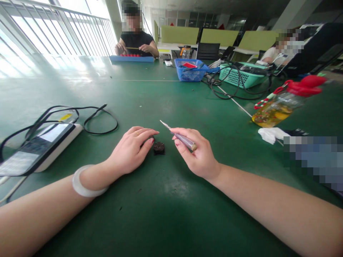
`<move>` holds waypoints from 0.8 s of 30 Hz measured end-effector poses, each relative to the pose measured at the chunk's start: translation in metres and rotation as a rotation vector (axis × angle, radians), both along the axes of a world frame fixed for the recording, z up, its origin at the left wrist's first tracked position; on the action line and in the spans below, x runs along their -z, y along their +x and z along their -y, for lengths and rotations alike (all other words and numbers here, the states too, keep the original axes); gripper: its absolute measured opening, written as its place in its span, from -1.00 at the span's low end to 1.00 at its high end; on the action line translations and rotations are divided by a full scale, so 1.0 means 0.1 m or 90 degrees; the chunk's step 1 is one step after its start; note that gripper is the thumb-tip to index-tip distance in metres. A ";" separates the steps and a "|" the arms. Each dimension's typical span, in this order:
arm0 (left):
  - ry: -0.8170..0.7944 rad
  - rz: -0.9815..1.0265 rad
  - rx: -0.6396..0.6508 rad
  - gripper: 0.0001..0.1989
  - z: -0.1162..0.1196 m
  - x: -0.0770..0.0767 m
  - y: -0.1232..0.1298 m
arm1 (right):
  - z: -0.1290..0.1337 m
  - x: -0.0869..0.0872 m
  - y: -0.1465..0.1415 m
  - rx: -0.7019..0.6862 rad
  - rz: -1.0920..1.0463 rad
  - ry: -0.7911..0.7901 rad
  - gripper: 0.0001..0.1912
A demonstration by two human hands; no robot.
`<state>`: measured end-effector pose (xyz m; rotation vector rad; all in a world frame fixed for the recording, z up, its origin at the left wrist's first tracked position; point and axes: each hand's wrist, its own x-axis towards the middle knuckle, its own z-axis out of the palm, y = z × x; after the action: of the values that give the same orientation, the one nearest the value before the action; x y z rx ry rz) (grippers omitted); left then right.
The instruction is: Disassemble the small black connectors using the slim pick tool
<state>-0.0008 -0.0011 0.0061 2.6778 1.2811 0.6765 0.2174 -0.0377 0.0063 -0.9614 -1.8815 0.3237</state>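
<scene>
My right hand (pixel 199 153) grips a slim screwdriver (pixel 186 141) with a clear purplish handle, its thin metal tip angled up and away to the left. On the green table (pixel 139 221), between my two hands, sits a small black block (pixel 159 148) with holes in its top, perhaps a plug or socket part. My left hand (pixel 134 148) rests just left of the block, fingers stretched out and thumb apart from them. Something small and dark shows between its fingertips and the block; I cannot make out what it is. The screwdriver tip is clear of the block.
At left lies a white device with a screen (pixel 40 150) and a looped black cable (pixel 100 132). To the right are a red-lidded bottle (pixel 278 105) and a white cloth (pixel 270 135). Blue (pixel 189 73) and green baskets (pixel 241 78) with cables stand farther back. A person (pixel 136 43) sits opposite.
</scene>
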 end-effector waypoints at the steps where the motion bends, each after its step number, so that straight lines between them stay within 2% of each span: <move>1: -0.004 0.000 0.009 -0.64 0.00 0.00 0.00 | 0.00 0.00 0.00 0.002 -0.003 0.001 -0.78; 8: -0.018 0.016 0.004 -0.63 0.02 0.00 -0.01 | 0.04 -0.01 0.00 -0.027 -0.009 0.049 -0.94; 15: 0.013 0.099 -0.076 -0.70 0.03 -0.01 0.02 | 0.04 -0.01 -0.01 -0.042 -0.029 0.075 -0.92; 20: -0.024 0.149 -0.075 -0.73 0.04 0.03 0.00 | 0.03 0.01 0.00 -0.062 -0.041 0.095 -0.90; 24: -0.062 0.154 -0.078 -0.67 0.03 0.06 -0.02 | 0.04 0.02 0.00 -0.065 -0.043 0.100 -0.89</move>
<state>-0.0028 -0.0044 -0.0001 2.3697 1.3809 0.8963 0.2175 -0.0414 0.0045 -0.7424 -1.8681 0.2618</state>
